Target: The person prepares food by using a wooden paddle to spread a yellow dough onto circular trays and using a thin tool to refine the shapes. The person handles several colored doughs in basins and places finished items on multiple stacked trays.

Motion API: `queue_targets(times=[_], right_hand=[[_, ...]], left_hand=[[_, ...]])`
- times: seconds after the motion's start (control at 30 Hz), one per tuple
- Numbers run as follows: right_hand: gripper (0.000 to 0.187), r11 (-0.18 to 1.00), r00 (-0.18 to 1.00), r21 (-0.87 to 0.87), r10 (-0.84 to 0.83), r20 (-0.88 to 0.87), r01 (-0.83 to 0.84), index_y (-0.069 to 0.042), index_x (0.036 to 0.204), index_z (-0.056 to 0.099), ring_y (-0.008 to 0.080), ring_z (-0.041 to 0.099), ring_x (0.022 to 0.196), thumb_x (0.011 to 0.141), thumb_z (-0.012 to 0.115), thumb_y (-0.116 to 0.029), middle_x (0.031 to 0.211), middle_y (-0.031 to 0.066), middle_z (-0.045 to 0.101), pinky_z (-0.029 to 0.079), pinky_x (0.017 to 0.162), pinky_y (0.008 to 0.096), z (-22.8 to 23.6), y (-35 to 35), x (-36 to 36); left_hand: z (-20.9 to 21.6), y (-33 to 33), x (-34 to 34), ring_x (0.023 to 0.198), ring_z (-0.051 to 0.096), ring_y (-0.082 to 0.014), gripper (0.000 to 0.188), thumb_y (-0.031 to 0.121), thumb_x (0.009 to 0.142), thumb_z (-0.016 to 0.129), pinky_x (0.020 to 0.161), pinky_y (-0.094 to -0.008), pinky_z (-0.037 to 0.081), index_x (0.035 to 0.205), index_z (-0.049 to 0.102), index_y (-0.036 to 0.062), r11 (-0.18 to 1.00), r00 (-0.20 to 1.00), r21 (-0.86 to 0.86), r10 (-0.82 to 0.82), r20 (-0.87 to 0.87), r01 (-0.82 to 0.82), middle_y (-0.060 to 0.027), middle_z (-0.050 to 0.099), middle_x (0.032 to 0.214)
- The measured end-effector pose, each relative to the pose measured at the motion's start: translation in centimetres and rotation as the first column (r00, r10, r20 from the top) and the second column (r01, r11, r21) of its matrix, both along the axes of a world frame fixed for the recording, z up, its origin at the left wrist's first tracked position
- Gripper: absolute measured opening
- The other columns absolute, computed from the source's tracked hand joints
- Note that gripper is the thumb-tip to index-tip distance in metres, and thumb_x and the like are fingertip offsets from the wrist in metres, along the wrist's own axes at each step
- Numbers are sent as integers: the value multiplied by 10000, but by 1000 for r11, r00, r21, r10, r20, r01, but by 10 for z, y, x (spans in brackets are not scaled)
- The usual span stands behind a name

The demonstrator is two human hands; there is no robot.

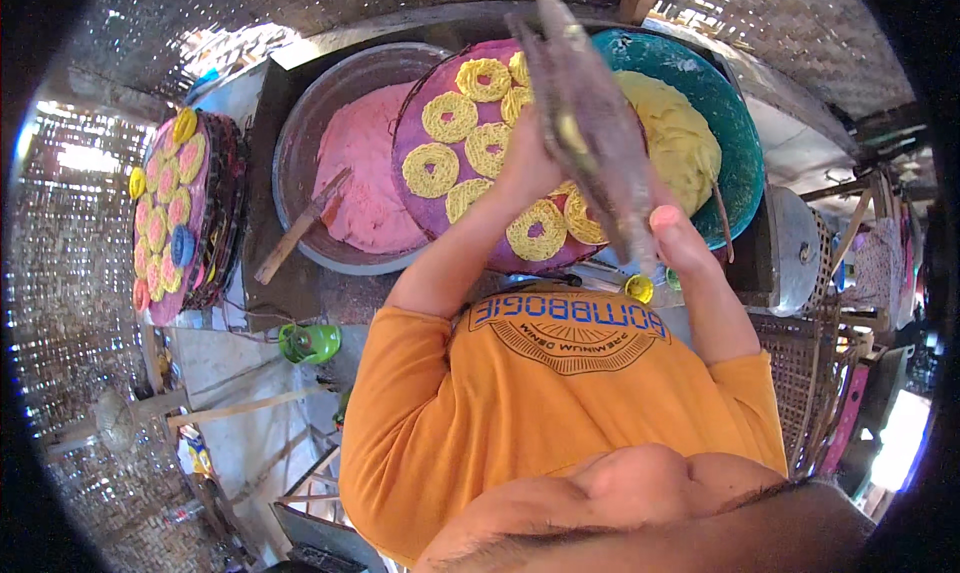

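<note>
A long two-part wooden press (pixel 590 123), smeared with yellow dough and blurred, is tilted up over the work surface. My left hand (pixel 530 158) grips it from the left side, the fingers mostly hidden behind the wood. On the lower right, my right hand (pixel 680 241) is closed around it with the thumb showing. Beneath the press lies a round purple tray (pixel 412 133), partly covered by it and my left arm. Several yellow rings of squiggly dough strands (pixel 448 117) sit on this tray.
Pink dough (pixel 365 188) fills a grey basin (pixel 290 163) at left, with a wooden paddle (pixel 300 228) across it. Yellow dough (pixel 680 138) lies in a green basin (pixel 745 163) at right, a stick leaning inside. Stacked trays (pixel 222 203) stand far left. A green cup (pixel 310 343) is below.
</note>
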State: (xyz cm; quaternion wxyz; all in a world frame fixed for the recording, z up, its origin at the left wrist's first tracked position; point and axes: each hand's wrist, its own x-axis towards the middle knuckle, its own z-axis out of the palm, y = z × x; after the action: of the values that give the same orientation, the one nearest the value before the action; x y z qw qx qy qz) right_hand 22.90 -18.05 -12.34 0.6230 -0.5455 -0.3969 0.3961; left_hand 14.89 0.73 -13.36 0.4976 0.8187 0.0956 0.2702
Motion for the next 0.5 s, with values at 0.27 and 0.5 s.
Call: queue_targets(times=[0.27, 0.5], right_hand=[[236, 752, 487, -284, -55, 872, 595, -65, 739, 645, 292, 590, 734, 767, 593, -293, 744, 106, 591, 471, 651, 399, -26, -17, 16], [219, 710, 553, -396, 11, 833, 583, -76, 740, 650, 292, 595, 745, 754, 591, -286, 776, 101, 597, 471, 669, 414, -42, -21, 17]], left_hand=[[-80, 68, -81, 1096, 504, -226, 580, 160, 694, 713, 980, -336, 342, 1205, 463, 45, 863, 981, -503, 134, 138, -47, -106, 513, 1210], [-44, 65, -123, 1089, 505, -212, 565, 115, 702, 702, 968, -327, 355, 1209, 460, 52, 904, 944, -415, 216, 248, -98, -107, 505, 1216]])
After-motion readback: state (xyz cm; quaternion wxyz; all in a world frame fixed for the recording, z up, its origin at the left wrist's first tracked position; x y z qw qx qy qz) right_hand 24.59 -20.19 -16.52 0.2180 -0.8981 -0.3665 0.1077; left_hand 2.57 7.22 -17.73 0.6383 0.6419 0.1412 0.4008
